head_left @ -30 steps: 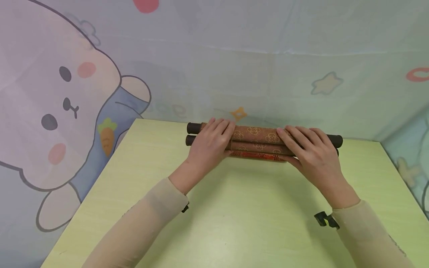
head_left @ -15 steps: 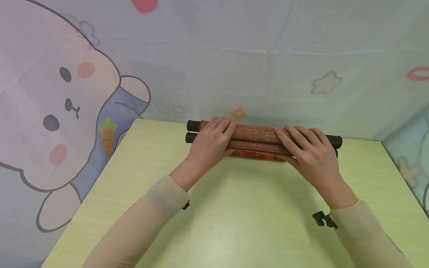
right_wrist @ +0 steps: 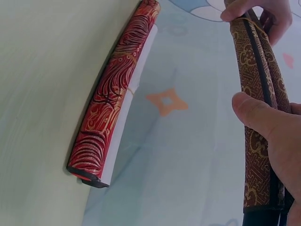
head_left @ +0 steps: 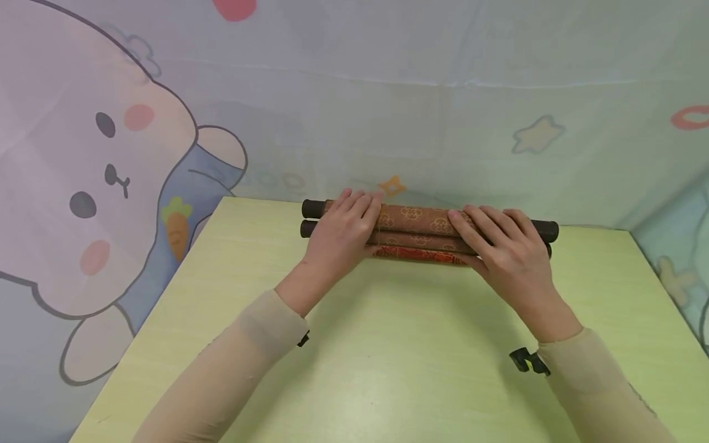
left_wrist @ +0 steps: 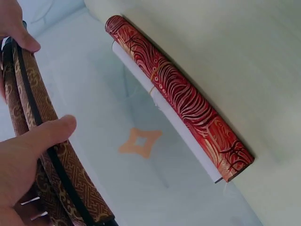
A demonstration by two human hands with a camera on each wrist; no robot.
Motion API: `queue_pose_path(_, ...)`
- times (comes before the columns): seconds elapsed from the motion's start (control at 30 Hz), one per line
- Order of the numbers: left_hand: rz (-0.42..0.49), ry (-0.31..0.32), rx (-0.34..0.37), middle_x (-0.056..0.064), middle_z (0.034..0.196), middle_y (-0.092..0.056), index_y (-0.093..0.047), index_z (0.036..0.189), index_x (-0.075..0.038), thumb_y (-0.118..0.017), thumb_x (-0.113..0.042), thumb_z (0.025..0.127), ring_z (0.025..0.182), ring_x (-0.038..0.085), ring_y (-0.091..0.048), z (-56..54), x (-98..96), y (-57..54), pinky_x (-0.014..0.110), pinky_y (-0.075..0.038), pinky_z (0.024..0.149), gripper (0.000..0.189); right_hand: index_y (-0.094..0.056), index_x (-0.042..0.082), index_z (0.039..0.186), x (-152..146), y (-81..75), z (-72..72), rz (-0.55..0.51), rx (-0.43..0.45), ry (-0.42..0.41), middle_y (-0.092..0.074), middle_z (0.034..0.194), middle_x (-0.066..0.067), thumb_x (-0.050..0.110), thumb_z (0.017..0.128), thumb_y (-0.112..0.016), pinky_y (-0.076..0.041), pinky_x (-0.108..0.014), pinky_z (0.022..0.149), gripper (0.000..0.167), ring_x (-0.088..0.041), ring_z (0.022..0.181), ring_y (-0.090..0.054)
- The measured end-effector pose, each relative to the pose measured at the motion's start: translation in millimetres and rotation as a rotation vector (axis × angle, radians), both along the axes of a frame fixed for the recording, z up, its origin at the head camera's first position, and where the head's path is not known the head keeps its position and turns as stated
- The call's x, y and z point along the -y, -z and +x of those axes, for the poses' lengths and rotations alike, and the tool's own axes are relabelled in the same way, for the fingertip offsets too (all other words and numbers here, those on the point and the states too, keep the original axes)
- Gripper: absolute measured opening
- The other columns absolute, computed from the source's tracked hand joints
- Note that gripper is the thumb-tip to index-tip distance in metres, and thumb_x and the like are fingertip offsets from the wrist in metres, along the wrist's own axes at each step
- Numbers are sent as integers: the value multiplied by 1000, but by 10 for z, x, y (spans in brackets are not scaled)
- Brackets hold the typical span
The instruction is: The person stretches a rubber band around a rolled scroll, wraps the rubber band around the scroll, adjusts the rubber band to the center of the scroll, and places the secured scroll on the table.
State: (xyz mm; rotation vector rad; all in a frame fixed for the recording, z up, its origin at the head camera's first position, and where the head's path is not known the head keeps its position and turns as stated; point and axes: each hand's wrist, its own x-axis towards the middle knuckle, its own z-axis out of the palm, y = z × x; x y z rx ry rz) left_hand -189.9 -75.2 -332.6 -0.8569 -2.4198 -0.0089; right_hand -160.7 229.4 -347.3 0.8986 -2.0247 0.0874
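Two brown scrolls (head_left: pixel 412 220) with gold patterns and black end knobs lie side by side between both hands. My left hand (head_left: pixel 343 237) grips them near the left end, fingers over the far side and thumb on the near side. Toward the right end, my right hand (head_left: pixel 509 252) holds them the same way. A thin band (right_wrist: pixel 254 23) circles the brown scrolls by the left hand in the right wrist view. Below them, a red and gold scroll (left_wrist: pixel 178 96) rests on the table, apart from both hands, with a white paper edge (left_wrist: pixel 181 127) showing.
The pale yellow-green table (head_left: pixel 354 369) reaches back to a hanging cloth (head_left: pixel 354 111) printed with a cartoon animal and stars. The red scroll lies along the table's far edge, close to the cloth. A black clip-like piece (head_left: pixel 528 361) sits at the right cuff.
Both hands and the brown scrolls have shifted slightly left in the head view, whose background also shifts a little. The grip looks unchanged.
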Motion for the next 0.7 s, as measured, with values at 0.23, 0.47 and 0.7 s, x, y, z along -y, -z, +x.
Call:
queue_pose_path(0.23,9,17,-16,12,132,-70,-62,142,1,-100,-42,75,128,30,-65,17,-104,21,40,-38,124,88,-62,12,152,9,15,10,-2,0,-2,-69,137,-19,16,75,-97,-52,-62,92,85,-43,116,-67)
queue_pose_path(0.47,-16,15,-31,13,143,-67,-59,149,-1,-95,-49,78,136,31,-61,58,-59,3,41,-37,125,93,-60,13,154,24,23,17,7,14,2,-68,139,-20,17,76,-97,-52,-62,93,86,-44,117,-67)
queue_pose_path(0.7,-20,19,-30,13,140,-68,-60,147,0,-96,-43,80,134,29,-62,75,-24,11,39,-38,125,88,-62,13,151,35,47,21,-12,-17,-2,-70,138,-18,18,75,-96,-53,-61,92,84,-42,115,-68)
